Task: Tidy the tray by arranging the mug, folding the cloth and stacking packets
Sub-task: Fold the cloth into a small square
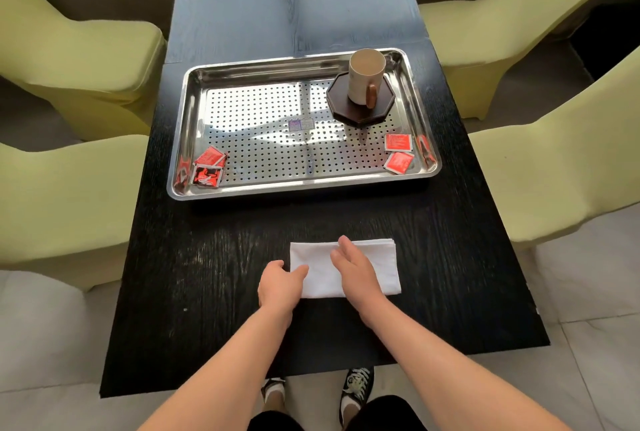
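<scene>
4 square red packets [398, 142] lie in the perforated steel tray [263, 108].

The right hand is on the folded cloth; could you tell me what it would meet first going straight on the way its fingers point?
The right hand would cross bare black table and probably meet the near rim of the steel tray first, roughly mid-length; depth is hard to judge.

The tray's [189, 112] middle lay open; the mug [365, 79] blocked its far right corner, packets [207, 167] its near corners.
</scene>
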Available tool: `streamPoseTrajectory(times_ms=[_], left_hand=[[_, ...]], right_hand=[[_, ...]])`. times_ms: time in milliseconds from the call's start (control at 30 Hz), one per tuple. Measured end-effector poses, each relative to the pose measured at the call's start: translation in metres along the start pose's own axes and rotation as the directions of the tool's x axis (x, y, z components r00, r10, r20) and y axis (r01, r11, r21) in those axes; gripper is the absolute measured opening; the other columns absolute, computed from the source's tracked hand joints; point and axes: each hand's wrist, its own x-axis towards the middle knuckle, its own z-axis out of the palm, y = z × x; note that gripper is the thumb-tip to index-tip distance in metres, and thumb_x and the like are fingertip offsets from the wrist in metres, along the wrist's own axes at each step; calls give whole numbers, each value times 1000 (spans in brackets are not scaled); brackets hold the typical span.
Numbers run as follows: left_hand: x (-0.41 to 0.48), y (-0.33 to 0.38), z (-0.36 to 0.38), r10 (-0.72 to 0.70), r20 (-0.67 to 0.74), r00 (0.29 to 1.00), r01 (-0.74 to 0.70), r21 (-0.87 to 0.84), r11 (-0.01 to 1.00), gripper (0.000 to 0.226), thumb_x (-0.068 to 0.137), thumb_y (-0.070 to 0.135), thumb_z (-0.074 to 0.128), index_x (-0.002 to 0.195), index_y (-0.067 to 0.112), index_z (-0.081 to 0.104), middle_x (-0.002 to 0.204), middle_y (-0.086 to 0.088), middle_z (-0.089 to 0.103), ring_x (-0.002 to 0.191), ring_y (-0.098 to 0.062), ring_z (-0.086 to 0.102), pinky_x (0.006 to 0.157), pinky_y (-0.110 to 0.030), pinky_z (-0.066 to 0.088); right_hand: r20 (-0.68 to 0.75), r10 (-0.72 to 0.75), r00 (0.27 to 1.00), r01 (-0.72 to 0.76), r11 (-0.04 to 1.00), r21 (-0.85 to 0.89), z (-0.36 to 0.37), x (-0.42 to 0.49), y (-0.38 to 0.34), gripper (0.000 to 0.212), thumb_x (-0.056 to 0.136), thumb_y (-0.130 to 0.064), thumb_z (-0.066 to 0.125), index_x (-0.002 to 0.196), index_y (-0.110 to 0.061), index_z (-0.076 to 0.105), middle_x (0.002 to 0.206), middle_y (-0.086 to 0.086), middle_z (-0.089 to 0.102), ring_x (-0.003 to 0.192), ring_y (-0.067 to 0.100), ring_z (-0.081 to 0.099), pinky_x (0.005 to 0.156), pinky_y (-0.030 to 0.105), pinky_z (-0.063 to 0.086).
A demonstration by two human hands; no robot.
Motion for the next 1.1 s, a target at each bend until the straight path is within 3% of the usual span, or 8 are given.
streamPoseTrajectory(times_ms=[67,167,367,433,567,733,933,1100], left_hand=[[5,1,-3,13,49,999,-12,-30,999,17,92,28,67,103,17,71,107,-6,73,95,-23,68,89,-44,57],[9,-2,-7,39,61,997,-37,-37,999,12,92,23,64,84,16,71,91,-5,73,83,-21,68,79,-43,61],[7,-9,-6,28,107,994,-8,-185,983,8,98,20,58,95,15,64,99,-7,67,88,-23,69,60,-39,64],[4,-7,-5,65,94,993,-45,-194,980,7,98,19,58,95,16,64,99,-7,67,88,-23,70,59,-40,64],[-1,-1,-5,110,72,991,-94,-195,976,5,97,18,59,94,18,63,99,-5,67,88,-22,70,59,-39,64],[-6,3,-2,151,61,987,-138,-182,974,2,97,19,61,95,20,62,96,-4,69,84,-20,71,56,-33,62],[-15,6,5,250,35,968,-248,-49,967,16,90,18,69,104,23,62,91,2,69,77,-14,71,51,-22,57],[-28,11,11,450,36,892,-450,137,882,33,86,20,68,117,29,62,81,8,67,73,-11,68,66,-39,63]], right_hand=[[24,20,1000,-19,1000,-19,-2,4,-1,56,104,-25,46,157,-21,27,162,-4,30,148,12,29,117,31,27],[10,4,1000,-5,1000,18,-9,1,2,55,103,-19,48,155,-21,30,161,-5,34,144,8,33,113,26,30],[-17,42,999,-42,999,16,-6,-21,26,36,102,-23,50,135,-12,54,144,-7,53,117,-9,51,97,13,40],[-49,21,999,-20,999,25,-5,-26,31,34,100,-22,51,129,-5,52,139,3,58,118,4,57,102,24,46],[-97,18,995,-13,999,49,-6,-36,41,44,100,-24,54,144,-20,51,136,-17,56,109,-13,52,92,7,37],[-96,61,993,-54,996,73,-5,-39,46,45,101,-27,54,145,-20,50,136,-15,54,125,1,48,108,23,36],[-90,84,992,-70,987,147,-22,-27,41,47,100,-21,53,147,-16,47,145,-6,54,133,11,49,116,40,39],[-93,58,994,-36,974,224,-32,-4,26,43,100,-12,51,144,-13,50,140,-1,58,120,7,58,93,20,53]])
